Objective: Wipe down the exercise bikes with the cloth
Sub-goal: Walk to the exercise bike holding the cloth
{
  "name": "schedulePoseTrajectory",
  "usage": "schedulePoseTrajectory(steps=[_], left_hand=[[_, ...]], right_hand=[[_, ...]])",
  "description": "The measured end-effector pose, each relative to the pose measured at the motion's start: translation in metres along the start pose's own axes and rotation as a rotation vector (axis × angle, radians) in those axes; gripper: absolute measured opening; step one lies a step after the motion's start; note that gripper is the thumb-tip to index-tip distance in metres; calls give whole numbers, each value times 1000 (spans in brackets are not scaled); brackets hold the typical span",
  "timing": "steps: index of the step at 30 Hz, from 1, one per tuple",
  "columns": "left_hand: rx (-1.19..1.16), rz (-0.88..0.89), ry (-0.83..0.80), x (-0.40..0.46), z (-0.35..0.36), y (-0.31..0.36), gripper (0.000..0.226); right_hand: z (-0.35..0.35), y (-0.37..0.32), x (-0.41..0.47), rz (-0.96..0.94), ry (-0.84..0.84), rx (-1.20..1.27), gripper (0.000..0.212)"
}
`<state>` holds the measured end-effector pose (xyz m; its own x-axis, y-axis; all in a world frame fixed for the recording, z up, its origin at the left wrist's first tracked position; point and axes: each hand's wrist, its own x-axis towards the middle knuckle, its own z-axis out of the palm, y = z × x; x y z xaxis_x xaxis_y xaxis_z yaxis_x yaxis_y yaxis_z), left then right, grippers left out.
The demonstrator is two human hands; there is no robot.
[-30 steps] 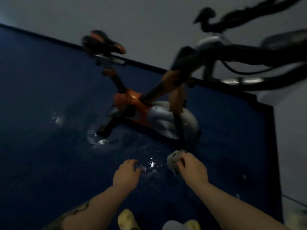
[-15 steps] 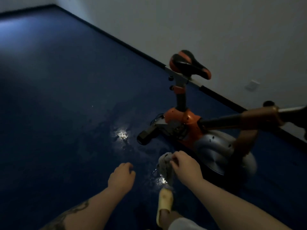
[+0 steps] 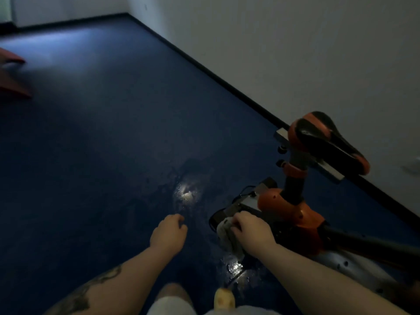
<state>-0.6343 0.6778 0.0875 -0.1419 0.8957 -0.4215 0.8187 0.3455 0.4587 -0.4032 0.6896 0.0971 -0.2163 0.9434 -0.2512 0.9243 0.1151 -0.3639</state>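
Two hands, right [image 3: 251, 230] clutching cloth [image 3: 227, 237] against bike [image 3: 293, 210] pedal, left [image 3: 168, 233] loosely curled, empty

A dim room with a dark blue, slightly glossy floor [image 3: 102, 133] filling most of the frame. A plain white wall [image 3: 295, 53] runs diagonally from top centre to the right edge, edged by a black skirting strip [image 3: 218, 75]. Two bright light reflections [image 3: 187, 192] glint on wet-looking patches at lower centre. A blurred red angular object [image 3: 11, 85] sits at the left edge.
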Motion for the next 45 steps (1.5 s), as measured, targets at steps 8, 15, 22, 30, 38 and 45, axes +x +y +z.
schedulePoseTrajectory(steps=[8,15,22,30,38,45], left_hand=[[-1,83,24,125,-66,19,37],[169,271,-58,258,-143,35,34],[259,419,-146,364,-170,87,31],[301,607,-249,467,-157,192,36],[341,680,-296,562,-156,292,34],[398,755,-362,642,-148,385,34]], right_hand=[[-26,-37,136,85,64,46,10],[-49,-69,246,333,174,197,11],[-82,-66,319,531,292,275,9],[-121,-10,403,665,379,286,10],[-174,60,486,777,416,315,9],[-216,115,544,906,480,369,10]])
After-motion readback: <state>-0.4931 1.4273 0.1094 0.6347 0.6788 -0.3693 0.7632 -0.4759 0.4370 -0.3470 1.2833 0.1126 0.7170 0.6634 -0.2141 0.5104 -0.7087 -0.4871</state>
